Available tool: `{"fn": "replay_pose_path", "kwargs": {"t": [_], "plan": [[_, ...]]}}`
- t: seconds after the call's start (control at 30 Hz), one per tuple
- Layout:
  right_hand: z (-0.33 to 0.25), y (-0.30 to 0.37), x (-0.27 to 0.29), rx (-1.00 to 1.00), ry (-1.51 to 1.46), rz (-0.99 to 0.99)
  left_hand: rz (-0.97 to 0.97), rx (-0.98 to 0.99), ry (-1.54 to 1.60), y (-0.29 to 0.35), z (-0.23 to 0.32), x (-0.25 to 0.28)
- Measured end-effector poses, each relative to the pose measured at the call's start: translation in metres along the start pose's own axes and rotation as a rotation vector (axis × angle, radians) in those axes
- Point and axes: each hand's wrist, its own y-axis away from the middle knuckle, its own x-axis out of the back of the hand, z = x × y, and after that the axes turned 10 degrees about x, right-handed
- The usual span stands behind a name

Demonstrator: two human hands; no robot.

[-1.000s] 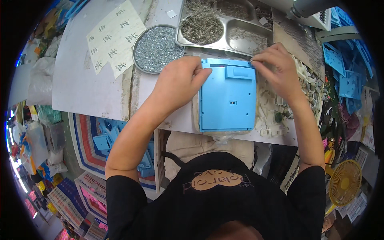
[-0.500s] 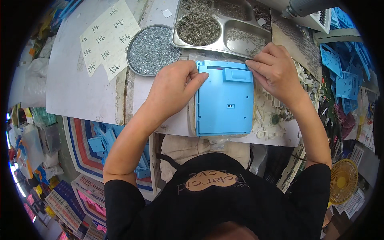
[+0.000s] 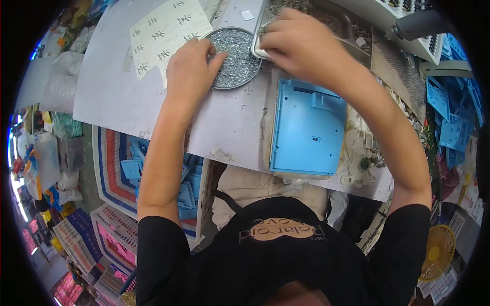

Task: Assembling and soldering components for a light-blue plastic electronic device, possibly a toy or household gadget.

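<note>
My left hand (image 3: 193, 66) rests at the left rim of a round dish (image 3: 236, 87) filled with small silver metal pieces (image 3: 236, 58). Its thumb and forefinger reach over the pieces with a gap between them, and nothing shows in the grasp. Over the left side of a compartmented steel tray (image 3: 259, 52) is my right hand (image 3: 301, 43), fingers bent downward and blurred; whether they hold anything is hidden. A light blue plastic panel (image 3: 306, 137) lies flat near the table's front edge, touched by neither hand, with a raised block by its far edge.
Handwritten paper (image 3: 153, 35) lies left of the dish. A grey tool head (image 3: 416, 25) juts in at the far right. White plastic scraps (image 3: 357, 137) lie beside the panel. More blue parts (image 3: 454, 127) are piled at right, others in a striped bag (image 3: 115, 168) at lower left.
Both hands have left the blue panel. My left hand went left and away to the dish; my right went left and away to the steel tray. The whole view has shifted.
</note>
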Motion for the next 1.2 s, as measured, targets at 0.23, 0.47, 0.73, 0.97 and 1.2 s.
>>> {"fn": "replay_pose_path", "kwargs": {"t": [0.23, 0.47, 0.73, 0.97, 1.2], "plan": [[0.004, -0.078, -0.073, 0.035, 0.156, -0.385, 0.023, -0.050, -0.039, 0.008, -0.013, -0.004], [0.012, -0.079, -0.086, -0.046, 0.189, -0.214, 0.038, -0.007, -0.091, 0.000, -0.010, -0.004], [-0.021, 0.012, 0.004, -0.040, -0.201, -0.050, 0.057, -0.148, 0.209, 0.027, 0.008, 0.001], [-0.044, 0.033, 0.021, 0.006, -0.042, -0.289, -0.091, -0.018, 0.483, 0.059, 0.035, 0.004], [-0.045, 0.014, 0.027, 0.146, 0.018, -0.412, -0.070, -0.015, 0.495, 0.075, 0.039, 0.012]]}}
